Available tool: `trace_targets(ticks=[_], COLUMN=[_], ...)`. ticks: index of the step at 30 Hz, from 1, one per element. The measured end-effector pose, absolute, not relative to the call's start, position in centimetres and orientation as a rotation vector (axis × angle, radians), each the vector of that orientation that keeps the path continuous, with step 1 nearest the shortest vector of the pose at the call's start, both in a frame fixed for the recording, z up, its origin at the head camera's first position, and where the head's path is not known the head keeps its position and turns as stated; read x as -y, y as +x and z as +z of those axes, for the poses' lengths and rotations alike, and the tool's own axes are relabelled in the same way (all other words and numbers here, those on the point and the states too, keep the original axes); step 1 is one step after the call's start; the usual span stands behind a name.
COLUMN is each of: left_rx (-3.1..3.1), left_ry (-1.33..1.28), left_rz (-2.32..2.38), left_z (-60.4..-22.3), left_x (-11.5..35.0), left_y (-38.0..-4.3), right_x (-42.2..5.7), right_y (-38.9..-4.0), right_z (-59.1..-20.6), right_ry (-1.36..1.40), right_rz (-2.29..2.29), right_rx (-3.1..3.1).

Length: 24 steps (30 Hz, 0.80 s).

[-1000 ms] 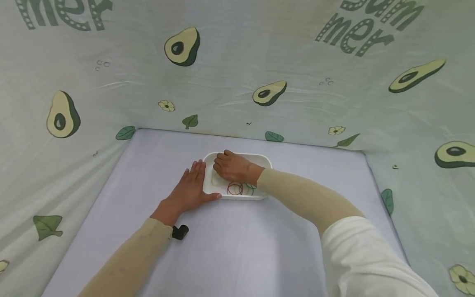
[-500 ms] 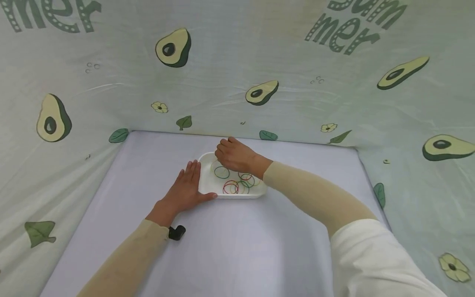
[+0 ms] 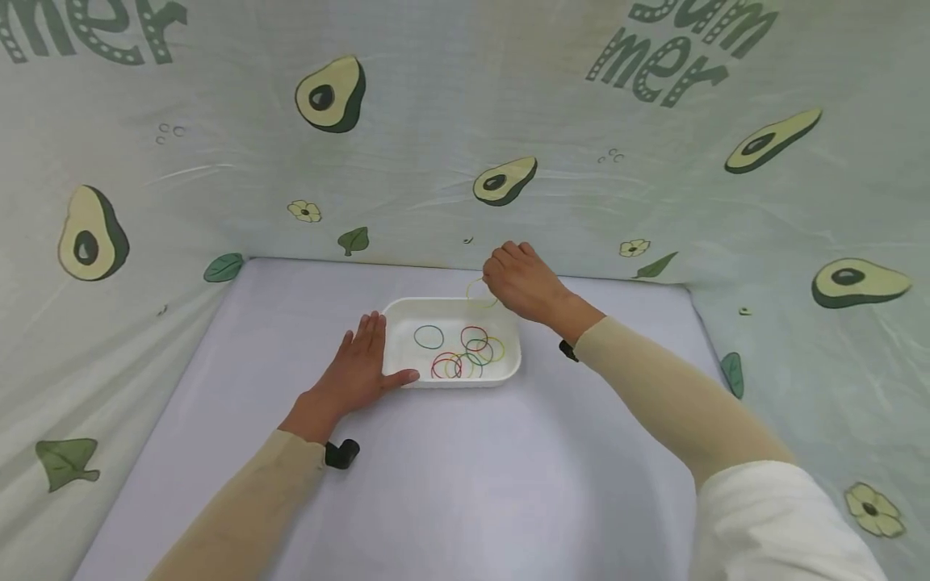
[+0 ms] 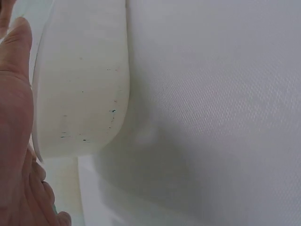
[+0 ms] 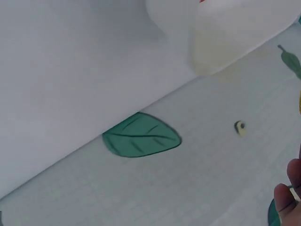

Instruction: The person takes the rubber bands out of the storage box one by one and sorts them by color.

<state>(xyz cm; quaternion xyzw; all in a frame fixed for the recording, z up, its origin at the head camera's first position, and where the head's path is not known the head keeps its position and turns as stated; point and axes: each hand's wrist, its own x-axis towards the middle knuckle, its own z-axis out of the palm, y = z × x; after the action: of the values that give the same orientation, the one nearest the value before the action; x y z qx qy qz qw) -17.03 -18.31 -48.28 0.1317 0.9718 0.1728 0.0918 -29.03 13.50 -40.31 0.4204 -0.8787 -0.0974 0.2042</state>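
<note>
A white tray lies on the table, with several thin rubber bands in red, green and yellow on its floor. A dark green band lies apart at the left; the others overlap at the front right. My left hand rests against the tray's left end, fingers straight, thumb along the front rim. In the left wrist view it lies beside the tray's outer wall. Over the tray's back rim, my right hand pinches a yellow rubber band that hangs from its fingertips. Only a few right fingers show in the right wrist view.
The table has a plain white cover. A cloth wall printed with avocados and leaves rises right behind the tray and along both sides. Small black devices, one at the left and one at the right, sit on the wrists.
My right hand has risen out of the tray and moved to the back right, carrying the yellow rubber band. The remaining bands are uncovered. My left hand stays against the tray.
</note>
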Motion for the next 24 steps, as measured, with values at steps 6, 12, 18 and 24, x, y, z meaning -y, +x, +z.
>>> trace_targets(ticks=[6,12,18,24], left_rx=[-2.883,-2.876,-2.877,-2.872], left_ry=[0.383,0.366,0.358,0.368], left_rz=[0.505,0.491,0.470,0.491], left_z=[-48.1,-48.2,-48.2,-48.1], left_x=[18.3,18.4,18.2,17.9], left_y=[-17.3,-17.4,-17.5,-17.6], right_x=[-17.7,-20.4,-22.0,-22.4], right_y=[-29.0,-28.9,-28.7,-28.5], right_z=[-41.2,-43.2,-45.8,-48.1], right_ry=[1.007,0.886,0.790,0.710], right_rz=[-0.195,-0.100,-0.033,-0.014], right_rx=[2.554,2.646,2.747,2.879])
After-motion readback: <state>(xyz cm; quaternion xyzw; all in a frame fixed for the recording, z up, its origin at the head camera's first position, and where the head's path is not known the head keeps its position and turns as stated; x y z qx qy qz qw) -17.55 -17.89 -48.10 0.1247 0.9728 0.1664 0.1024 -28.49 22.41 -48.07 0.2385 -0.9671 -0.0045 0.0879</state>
